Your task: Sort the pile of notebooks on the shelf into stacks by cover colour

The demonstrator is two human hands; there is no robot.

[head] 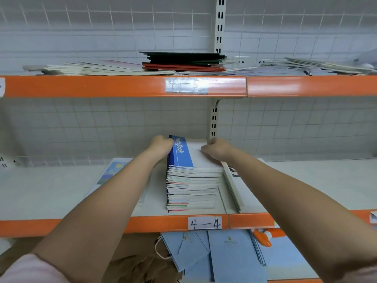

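Here the person squares up the pile of notebooks [192, 180] on the shelf [61, 193] marked 4—4.
The left hand [162, 147] grips the pile's left edge, the right hand [216, 149] curls on the top cover. Sorting looks barely begun; next comes lifting off the top blue-and-white notebook [180, 153]. One tall pile, too many to count.

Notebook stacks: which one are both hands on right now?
The tall mixed stack on shelf 4-4, topped by a blue-banded white notebook; left hand and right hand flank its top. Other piles sit untouched.
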